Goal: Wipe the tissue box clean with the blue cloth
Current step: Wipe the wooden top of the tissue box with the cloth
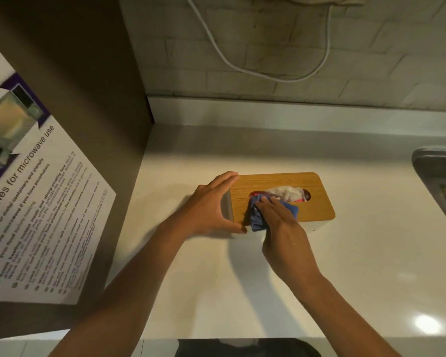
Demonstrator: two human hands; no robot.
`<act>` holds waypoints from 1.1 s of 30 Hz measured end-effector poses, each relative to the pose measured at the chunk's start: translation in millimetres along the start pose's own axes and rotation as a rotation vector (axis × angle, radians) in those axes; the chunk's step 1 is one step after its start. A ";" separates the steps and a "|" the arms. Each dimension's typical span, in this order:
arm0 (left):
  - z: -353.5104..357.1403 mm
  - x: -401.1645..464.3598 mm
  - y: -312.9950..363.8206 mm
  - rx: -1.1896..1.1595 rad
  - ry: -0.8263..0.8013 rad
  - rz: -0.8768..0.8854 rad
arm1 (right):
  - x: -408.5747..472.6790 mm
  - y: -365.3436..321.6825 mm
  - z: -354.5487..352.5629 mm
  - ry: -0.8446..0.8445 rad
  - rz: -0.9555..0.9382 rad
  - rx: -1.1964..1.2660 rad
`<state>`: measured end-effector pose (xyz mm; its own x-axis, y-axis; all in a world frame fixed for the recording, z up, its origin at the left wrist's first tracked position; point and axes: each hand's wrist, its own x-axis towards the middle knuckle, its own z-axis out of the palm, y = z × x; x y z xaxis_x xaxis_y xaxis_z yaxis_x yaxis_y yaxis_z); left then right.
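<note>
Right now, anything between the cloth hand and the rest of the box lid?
Only the tissue bunched up through the slot, just beyond the right hand pressing the blue cloth on the wooden lid. The left hand grips the box's left end.

The tissue box [281,199] sat on the counter [345,266], a sink [440,171] to its right, a poster [36,202] left, a cord [268,70] behind.

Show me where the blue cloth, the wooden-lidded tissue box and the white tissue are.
Blue cloth [257,219]: head view, on its bunched lower fold left of the right hand.
Wooden-lidded tissue box [317,210]: head view, on the bare right part of the lid.
White tissue [285,192]: head view, on its crumpled middle in the slot.
</note>
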<state>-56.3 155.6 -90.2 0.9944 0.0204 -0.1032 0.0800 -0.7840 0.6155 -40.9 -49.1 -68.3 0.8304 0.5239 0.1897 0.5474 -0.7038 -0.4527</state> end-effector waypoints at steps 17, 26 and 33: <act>12.1 1.3 -7.0 -0.062 0.084 0.057 | -5.5 -4.5 8.2 -0.043 -0.077 0.039; 19.0 5.3 -9.3 -0.166 0.101 0.035 | -0.9 -12.9 2.8 -0.125 -0.052 0.053; 20.4 5.4 -10.4 -0.228 0.090 0.048 | 28.1 -31.7 7.7 -0.091 0.002 0.015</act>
<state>-53.2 151.2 -113.1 0.9988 0.0494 -0.0061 0.0357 -0.6251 0.7797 -35.7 -8.4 -55.4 0.8183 0.5644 0.1093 0.5436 -0.6979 -0.4663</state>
